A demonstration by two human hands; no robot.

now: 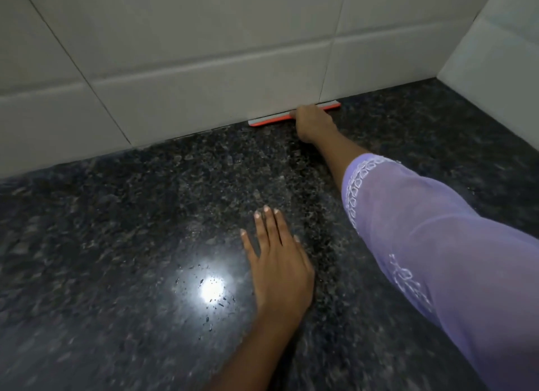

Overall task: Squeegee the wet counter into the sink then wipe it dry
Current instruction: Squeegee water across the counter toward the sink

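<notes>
Left hand (278,266) flat on granite tabletop (116,244), fingers spread, likely bracing the reach. Right hand (313,122) at 12 o'clock, fingers wrapped round squeegee (269,120), blade against tiled wall (204,55), likely starting pull. Sink unseen.

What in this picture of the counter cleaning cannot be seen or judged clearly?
- Squeegee handle, head view: hidden under the right hand.
- Sink: outside the frame, so its direction is unknown.
- Water on the granite counter: blur and the lamp glare hide how wet it is.
- Left hand: flat on the counter, pressing or resting unclear.
- Drying cloth: not in view.
</notes>
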